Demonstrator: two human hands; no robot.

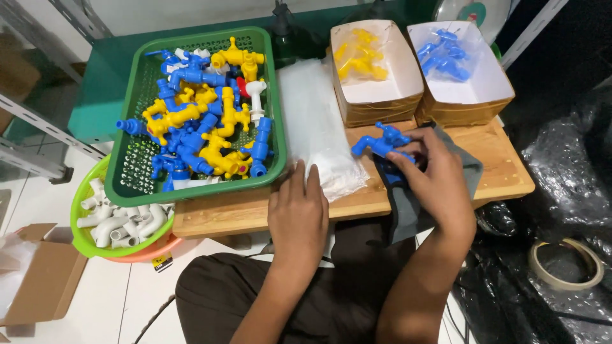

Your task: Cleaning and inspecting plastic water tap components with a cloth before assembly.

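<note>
My right hand (435, 175) grips a blue plastic tap (380, 144) over a grey cloth (468, 167) on a small wooden table (510, 178). My left hand (298, 213) rests flat at the table's front edge, its fingertips touching a stack of clear plastic bags (315, 127). A green tray (121, 172) at the left holds several blue and yellow taps (197, 124), with a white one and a red part among them.
Two cardboard trays at the back hold bagged yellow taps (361, 57) and bagged blue taps (445, 54). A lime basket (80, 239) of white pipe elbows sits low left, beside a cardboard box (41, 277). A tape roll (566, 263) lies on black plastic at the right.
</note>
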